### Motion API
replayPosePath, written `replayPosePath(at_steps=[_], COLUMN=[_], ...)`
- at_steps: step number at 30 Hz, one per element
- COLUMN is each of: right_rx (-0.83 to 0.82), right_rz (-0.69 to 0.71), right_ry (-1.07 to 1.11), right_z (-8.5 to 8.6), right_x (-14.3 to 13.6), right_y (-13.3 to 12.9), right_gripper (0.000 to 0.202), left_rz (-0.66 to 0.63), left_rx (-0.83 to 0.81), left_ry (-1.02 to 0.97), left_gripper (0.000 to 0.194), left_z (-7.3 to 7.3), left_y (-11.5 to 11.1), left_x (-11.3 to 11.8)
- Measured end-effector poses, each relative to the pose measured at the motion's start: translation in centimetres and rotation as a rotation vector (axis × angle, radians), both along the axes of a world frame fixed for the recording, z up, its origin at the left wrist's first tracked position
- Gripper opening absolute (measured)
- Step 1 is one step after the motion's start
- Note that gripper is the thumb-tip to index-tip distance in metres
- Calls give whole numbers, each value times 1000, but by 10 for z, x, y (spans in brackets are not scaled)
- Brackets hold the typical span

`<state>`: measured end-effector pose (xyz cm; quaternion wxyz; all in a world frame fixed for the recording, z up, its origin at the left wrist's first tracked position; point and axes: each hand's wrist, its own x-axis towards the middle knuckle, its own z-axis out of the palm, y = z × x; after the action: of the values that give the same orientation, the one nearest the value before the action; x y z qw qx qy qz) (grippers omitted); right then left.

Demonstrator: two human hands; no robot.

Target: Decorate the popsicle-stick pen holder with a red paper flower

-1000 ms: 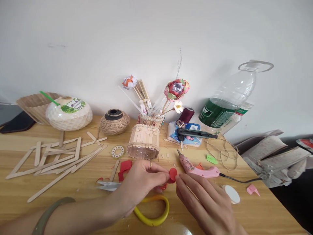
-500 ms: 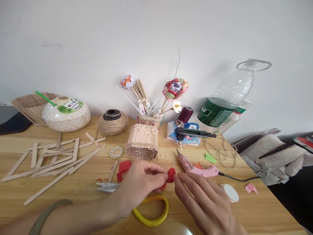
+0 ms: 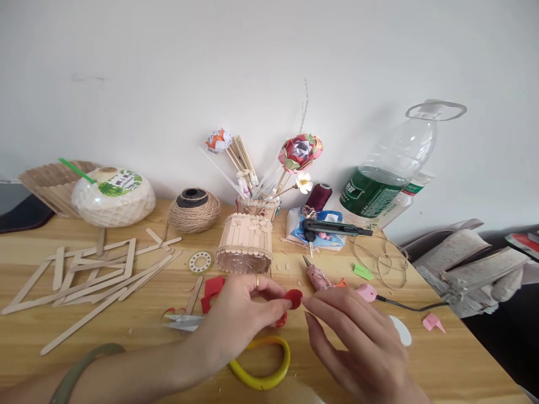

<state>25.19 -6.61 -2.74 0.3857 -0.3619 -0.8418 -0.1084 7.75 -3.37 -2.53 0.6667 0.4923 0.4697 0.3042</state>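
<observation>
Between the thumb and forefinger of my left hand (image 3: 248, 308) is pinched a small rounded red piece (image 3: 295, 298), perhaps paper. My right hand (image 3: 357, 342) is just to the right of it, thumb and fingers apart, with nothing visible in them. Below my left hand lie yellow-handled scissors (image 3: 261, 387), their blades pointing left and partly covered by my wrist. More red scraps (image 3: 214, 287) lie behind the left hand. A pink glue gun (image 3: 318, 279) rests beyond my right hand, which hides part of its body.
Loose craft sticks (image 3: 105, 292) spread over the left. A stick-covered container (image 3: 244, 241) lies in the middle, before a holder with paper flowers (image 3: 301, 152). Twine (image 3: 194, 210), a coconut (image 3: 113, 199), a large bottle (image 3: 387, 168) and a box cutter (image 3: 337, 228) line the back. The glue gun's cord (image 3: 412, 307) runs right.
My right fingers have come away from the red piece and spread, with the hand shifted slightly right. The red piece stays in my left hand, turned a little.
</observation>
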Motion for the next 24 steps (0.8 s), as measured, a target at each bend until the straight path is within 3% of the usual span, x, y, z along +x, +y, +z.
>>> replayPosePath(at_steps=[9,16,24], right_rx=[-308,-60,0], right_rz=[-36,-65,-63], right_ry=[192,103,130], right_z=[-2,-15,-15], right_x=[-6,-9,-10], right_y=[1,1,1], right_gripper=[14,27,19], left_rz=[-27,1,-11], left_rx=[98,100,52], left_ry=[7,-27,-100], left_gripper=[23,20,19], left_z=[-2,-6,-1], left_y=[-1,1,-1], left_x=[-2,-2,-2])
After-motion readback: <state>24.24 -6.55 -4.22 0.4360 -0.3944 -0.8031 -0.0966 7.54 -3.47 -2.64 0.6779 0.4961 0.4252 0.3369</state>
